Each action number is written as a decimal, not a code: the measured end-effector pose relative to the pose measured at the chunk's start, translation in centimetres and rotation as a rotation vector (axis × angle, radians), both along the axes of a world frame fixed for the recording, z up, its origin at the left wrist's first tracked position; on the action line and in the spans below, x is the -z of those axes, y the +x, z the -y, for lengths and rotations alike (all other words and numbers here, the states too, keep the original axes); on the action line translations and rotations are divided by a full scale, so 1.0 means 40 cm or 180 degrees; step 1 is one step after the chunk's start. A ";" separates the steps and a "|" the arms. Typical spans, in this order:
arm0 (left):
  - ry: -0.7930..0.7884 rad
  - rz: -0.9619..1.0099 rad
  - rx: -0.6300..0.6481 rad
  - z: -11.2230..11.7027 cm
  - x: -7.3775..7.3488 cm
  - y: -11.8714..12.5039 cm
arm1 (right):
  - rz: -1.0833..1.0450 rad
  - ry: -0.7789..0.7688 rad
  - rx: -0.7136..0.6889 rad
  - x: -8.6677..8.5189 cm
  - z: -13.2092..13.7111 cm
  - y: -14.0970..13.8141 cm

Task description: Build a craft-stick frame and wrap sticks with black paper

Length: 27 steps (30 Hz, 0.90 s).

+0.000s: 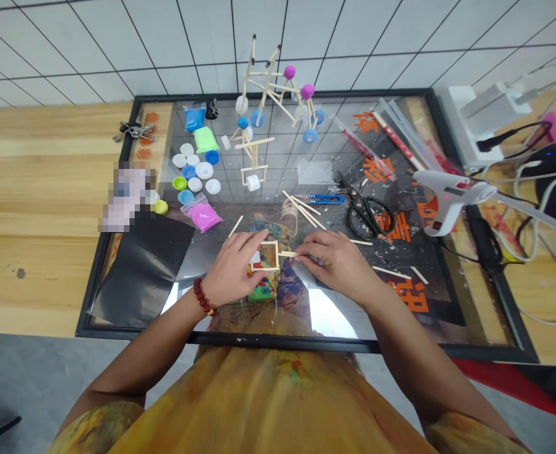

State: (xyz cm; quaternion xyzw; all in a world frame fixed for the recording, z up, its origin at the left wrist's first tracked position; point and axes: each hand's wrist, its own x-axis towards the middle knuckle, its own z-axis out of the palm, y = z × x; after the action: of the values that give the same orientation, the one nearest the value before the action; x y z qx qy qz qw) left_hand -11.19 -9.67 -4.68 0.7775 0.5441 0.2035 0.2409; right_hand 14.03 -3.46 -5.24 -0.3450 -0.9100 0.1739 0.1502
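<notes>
- In the head view, my left hand (233, 268) sat over the black-framed glass panel (282, 340), its fingertips on the left side of a small square frame of wooden sticks (263, 255). The fingers were fairly close together, and I could not tell whether they gripped the frame or only pressed on it.
- My right hand (332, 265) was in a narrow pinch, holding a single wooden stick (287, 253) with its end at the frame's right side.
- The frame lay between both hands, above a colourful printed picture (275, 296) under the glass.
- A red bead bracelet (203, 297) circled my left wrist.
- Just beyond my right hand lay loose wooden sticks (304, 210), blue-handled snips (328, 198) and black-handled scissors (365, 211).
- To the right, a white hot glue gun (448, 195) rested across the panel's edge, with its cable running off over the wooden worktop (36, 189).
- At the far end stood a stick construction (268, 82) with purple balls and blue caps.
- To the left lay white and blue bottle caps (193, 170), a bag of pink powder (205, 216) and a black sheet (139, 268).
- Large orange Chinese characters (413, 296) showed under the glass, but I could not read them. No brand was legible.
</notes>
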 end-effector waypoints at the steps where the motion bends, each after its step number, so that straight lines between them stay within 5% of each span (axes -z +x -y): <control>1: -0.0001 -0.0022 -0.0013 0.000 -0.001 0.001 | -0.0041 0.0023 0.0000 0.003 -0.001 0.000; 27: 0.0048 -0.0063 -0.0158 0.004 0.006 -0.001 | -0.0335 0.0011 -0.0107 0.016 -0.003 -0.024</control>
State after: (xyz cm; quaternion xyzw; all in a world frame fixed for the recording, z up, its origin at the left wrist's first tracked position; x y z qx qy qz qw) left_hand -11.22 -9.85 -4.91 0.7675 0.5640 0.2058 0.2245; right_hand 13.07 -3.36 -5.86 -0.3197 -0.9069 0.1926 0.1955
